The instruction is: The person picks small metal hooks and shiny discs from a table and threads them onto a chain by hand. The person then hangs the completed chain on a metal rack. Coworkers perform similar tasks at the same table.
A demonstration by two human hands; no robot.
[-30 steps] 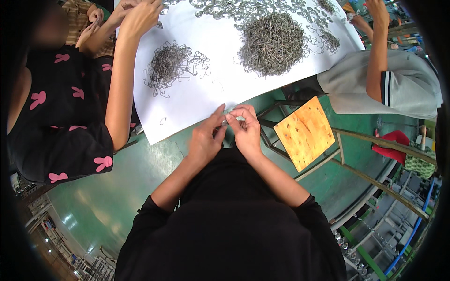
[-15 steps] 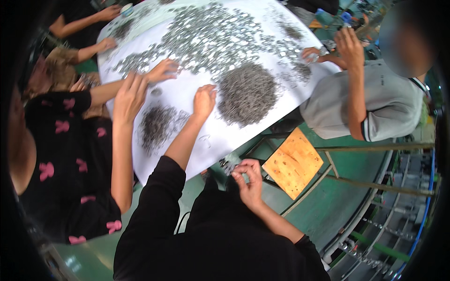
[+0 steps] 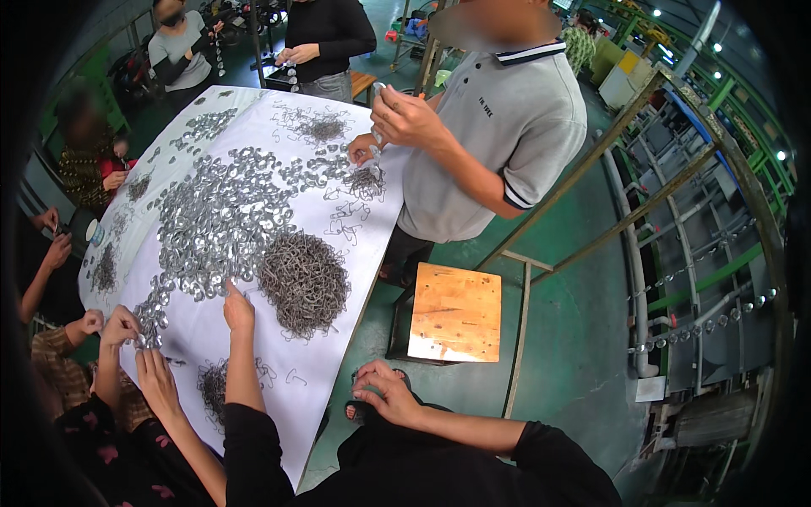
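On the white-covered table (image 3: 190, 325), my left hand (image 3: 239, 311) reaches to the near edge of a wide heap of shiny round metal discs (image 3: 215, 211). Its fingers are drawn together at the discs, and what lies between the tips is hidden. Just right of that hand rises a dense mound of dark bent wire hooks (image 3: 304, 283). A smaller pile of hooks (image 3: 213, 390) lies beside my left forearm. My right hand (image 3: 386, 393) hangs off the table above my feet, fingers curled into a pinch; anything in it is too small to make out.
A wooden-topped stool (image 3: 456, 313) stands right of the table. Beyond it, a co-worker in a grey shirt (image 3: 498, 127) handles discs. At left, a neighbour's hands (image 3: 156, 380) work close to my left arm. A metal rail frame (image 3: 583, 215) runs along the right.
The view has swung, showing more of the room. My left hand has gone from beside the hook mound to the disc heap's edge. My right hand stays curled off the table.
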